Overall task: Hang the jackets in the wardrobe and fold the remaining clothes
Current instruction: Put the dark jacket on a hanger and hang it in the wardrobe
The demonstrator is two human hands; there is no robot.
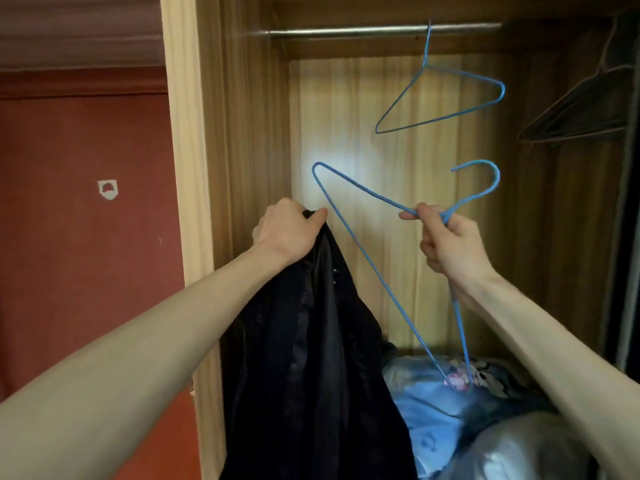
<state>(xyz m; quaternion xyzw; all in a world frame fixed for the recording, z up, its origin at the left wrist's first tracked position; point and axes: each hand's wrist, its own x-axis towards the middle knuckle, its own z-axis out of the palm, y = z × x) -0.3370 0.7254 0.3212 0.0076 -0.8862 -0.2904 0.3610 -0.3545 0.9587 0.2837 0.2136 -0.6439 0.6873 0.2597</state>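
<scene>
Holding a black jacket (pixel 311 341) bunched at its top edge, the left hand (pixel 287 230) kept the garment hanging straight down in front of the open wardrobe (pixel 242 133), long axis vertical. The right hand (pixel 446 240) pinched a blue wire hanger (pixel 349 237) at its neck, hook pointing up and right. The hanger sat tilted, one shoulder tip raised just beside the left hand, the other low. The left hand was nearer the jacket's collar. A second blue hanger (pixel 440 98) hung on the rail (pixel 346 31).
</scene>
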